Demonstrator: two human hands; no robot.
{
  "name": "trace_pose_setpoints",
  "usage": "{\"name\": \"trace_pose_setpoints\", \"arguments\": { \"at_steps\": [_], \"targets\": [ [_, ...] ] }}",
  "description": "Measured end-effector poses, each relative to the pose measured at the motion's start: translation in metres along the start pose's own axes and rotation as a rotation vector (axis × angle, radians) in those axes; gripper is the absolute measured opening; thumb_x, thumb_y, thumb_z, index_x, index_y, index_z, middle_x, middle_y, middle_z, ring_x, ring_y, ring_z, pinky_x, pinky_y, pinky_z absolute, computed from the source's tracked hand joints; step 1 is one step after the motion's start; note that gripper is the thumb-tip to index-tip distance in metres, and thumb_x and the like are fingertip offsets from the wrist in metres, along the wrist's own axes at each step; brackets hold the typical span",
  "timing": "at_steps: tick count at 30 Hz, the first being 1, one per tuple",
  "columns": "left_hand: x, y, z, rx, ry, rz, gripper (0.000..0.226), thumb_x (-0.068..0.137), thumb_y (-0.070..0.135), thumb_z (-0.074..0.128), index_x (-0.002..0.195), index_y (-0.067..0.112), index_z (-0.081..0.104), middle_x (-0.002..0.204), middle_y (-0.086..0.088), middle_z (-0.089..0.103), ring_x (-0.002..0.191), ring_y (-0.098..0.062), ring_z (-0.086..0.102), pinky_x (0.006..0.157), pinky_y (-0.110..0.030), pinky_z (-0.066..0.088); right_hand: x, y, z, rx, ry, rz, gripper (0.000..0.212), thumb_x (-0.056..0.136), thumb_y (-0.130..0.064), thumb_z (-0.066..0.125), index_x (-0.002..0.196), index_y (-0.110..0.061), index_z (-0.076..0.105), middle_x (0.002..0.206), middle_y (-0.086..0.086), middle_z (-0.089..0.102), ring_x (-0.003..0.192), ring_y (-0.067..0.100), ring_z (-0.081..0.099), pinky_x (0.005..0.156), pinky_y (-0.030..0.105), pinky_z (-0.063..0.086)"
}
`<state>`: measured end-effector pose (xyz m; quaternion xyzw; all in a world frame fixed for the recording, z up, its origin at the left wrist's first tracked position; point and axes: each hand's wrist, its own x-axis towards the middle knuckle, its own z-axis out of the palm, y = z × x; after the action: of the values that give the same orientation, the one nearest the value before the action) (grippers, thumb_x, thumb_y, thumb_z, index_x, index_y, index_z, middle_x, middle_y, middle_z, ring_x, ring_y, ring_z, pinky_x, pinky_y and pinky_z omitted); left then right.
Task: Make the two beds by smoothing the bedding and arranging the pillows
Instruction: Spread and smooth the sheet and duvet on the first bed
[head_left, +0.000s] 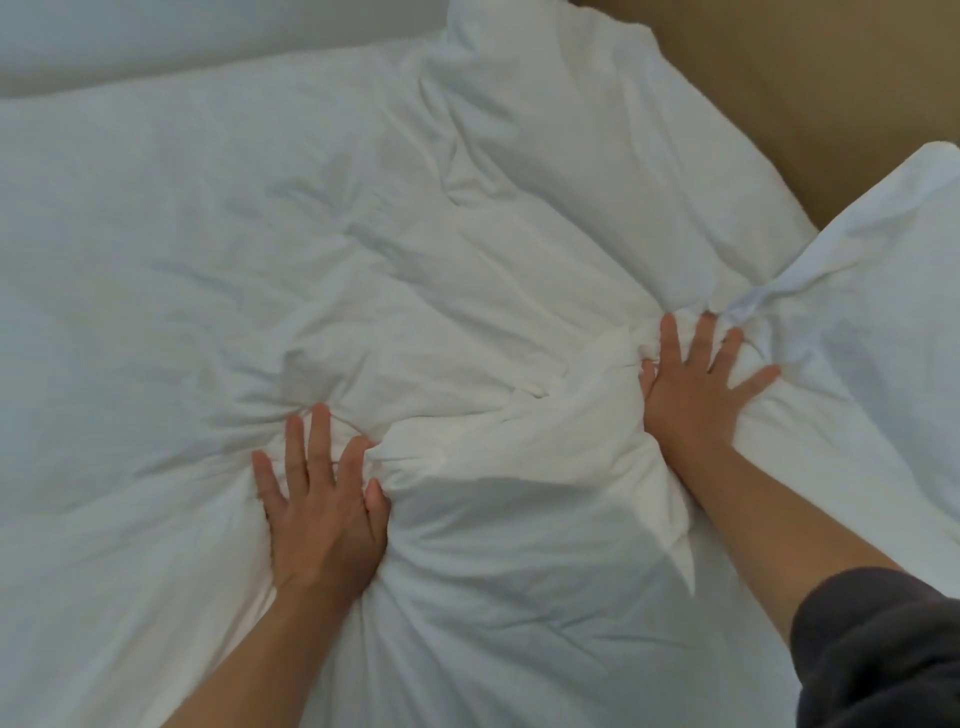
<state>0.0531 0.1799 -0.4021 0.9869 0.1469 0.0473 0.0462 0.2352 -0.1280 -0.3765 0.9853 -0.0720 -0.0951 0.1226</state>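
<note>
A white duvet (208, 249) covers the bed and fills most of the head view. It is bunched into thick folds in the middle. My left hand (322, 499) lies flat on it at lower centre, fingers spread, palm down beside a raised fold. My right hand (696, 384) presses flat on the duvet further right, fingers spread, at the foot of a white pillow (883, 291). A second white pillow (587, 130) lies at the top centre, against the headboard side. Neither hand holds anything.
A tan wall or headboard (810, 93) runs behind the pillows at the top right. A strip of another white surface (156, 36) shows at the top left. My dark sleeve (883, 654) fills the bottom right corner.
</note>
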Motion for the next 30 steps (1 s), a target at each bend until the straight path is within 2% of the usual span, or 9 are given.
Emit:
{"name": "trace_pose_setpoints", "arguments": {
  "at_steps": [5,10,13,16,18,22,25,27,30],
  "targets": [
    [0.005,0.001,-0.002,0.012,0.031,-0.014,0.047,0.086,0.032,0.033,0.125,0.012,0.052,0.153,-0.016,0.032,0.145,-0.033,0.024,0.116,-0.060,0.010,0.012,-0.003,0.000,0.011,0.010,-0.038,0.064,0.094,-0.050,0.003,0.155,-0.031,-0.003,0.163,0.013,-0.007,0.148,0.038,-0.007,0.106,0.077,-0.001],
    [-0.005,0.013,-0.018,0.065,-0.088,-0.106,0.056,0.092,0.038,0.025,0.134,0.013,0.051,0.155,-0.014,0.032,0.145,-0.031,0.025,0.114,-0.058,0.013,0.010,0.007,-0.010,0.099,-0.026,-0.121,0.064,0.097,-0.055,0.007,0.156,-0.031,-0.002,0.163,0.011,-0.011,0.148,0.036,-0.010,0.107,0.075,-0.003],
    [-0.024,0.034,-0.039,-0.007,-0.146,-0.268,0.053,0.101,0.035,0.024,0.150,0.014,0.033,0.160,-0.012,0.019,0.148,-0.029,0.015,0.115,-0.057,0.013,-0.008,0.034,-0.023,0.184,-0.066,-0.298,0.063,0.098,-0.057,0.012,0.155,-0.034,-0.003,0.163,0.006,-0.010,0.149,0.031,-0.009,0.111,0.070,-0.004],
    [-0.059,0.076,-0.067,-0.197,-0.171,-0.305,0.060,0.102,0.035,0.029,0.155,0.013,0.013,0.162,-0.011,0.006,0.149,-0.027,0.005,0.117,-0.055,0.012,-0.043,0.087,-0.027,0.140,0.015,-0.468,0.060,0.099,-0.054,0.019,0.154,-0.037,0.002,0.164,0.002,-0.007,0.150,0.026,-0.008,0.112,0.066,-0.005],
    [-0.094,0.115,-0.086,-0.324,-0.196,-0.247,0.064,0.101,0.044,0.029,0.156,0.019,0.007,0.163,-0.006,-0.001,0.150,-0.023,0.000,0.119,-0.050,0.006,-0.064,0.133,-0.027,0.086,0.041,-0.448,0.058,0.099,-0.052,0.021,0.154,-0.036,0.007,0.164,0.003,-0.005,0.150,0.027,-0.008,0.114,0.063,-0.005],
    [-0.159,0.198,-0.098,-0.220,-0.270,0.056,0.075,0.092,0.059,0.017,0.155,0.023,-0.006,0.162,0.000,-0.015,0.149,-0.019,-0.010,0.118,-0.052,0.000,-0.100,0.244,-0.020,-0.039,0.133,-0.335,0.059,0.099,-0.051,0.019,0.154,-0.030,0.013,0.163,0.011,-0.001,0.149,0.029,-0.006,0.116,0.056,-0.003],
    [-0.189,0.243,-0.101,-0.178,-0.381,0.113,0.082,0.095,0.061,0.033,0.154,0.024,-0.011,0.161,-0.002,-0.021,0.149,-0.022,-0.015,0.118,-0.056,0.000,-0.118,0.317,-0.022,-0.092,0.204,-0.165,0.062,0.100,-0.048,0.022,0.155,-0.023,0.011,0.163,0.013,0.000,0.149,0.027,-0.004,0.117,0.053,-0.001],
    [-0.204,0.264,-0.103,-0.099,-0.425,0.161,0.089,0.091,0.066,0.037,0.154,0.025,-0.009,0.160,-0.004,-0.022,0.148,-0.025,-0.016,0.116,-0.061,0.002,-0.131,0.342,-0.025,-0.066,0.222,-0.101,0.064,0.099,-0.047,0.030,0.155,-0.020,0.015,0.158,0.014,0.016,0.145,0.027,0.016,0.115,0.049,0.017],
    [-0.226,0.284,-0.102,-0.034,-0.503,0.185,0.100,0.083,0.075,0.041,0.154,0.026,-0.009,0.161,-0.004,-0.019,0.149,-0.028,-0.014,0.113,-0.066,0.005,-0.149,0.356,-0.021,-0.028,0.145,0.005,0.073,0.094,-0.059,0.034,0.154,-0.025,0.010,0.134,0.014,0.044,0.115,0.030,0.047,0.092,0.043,0.036]
  ]
}}
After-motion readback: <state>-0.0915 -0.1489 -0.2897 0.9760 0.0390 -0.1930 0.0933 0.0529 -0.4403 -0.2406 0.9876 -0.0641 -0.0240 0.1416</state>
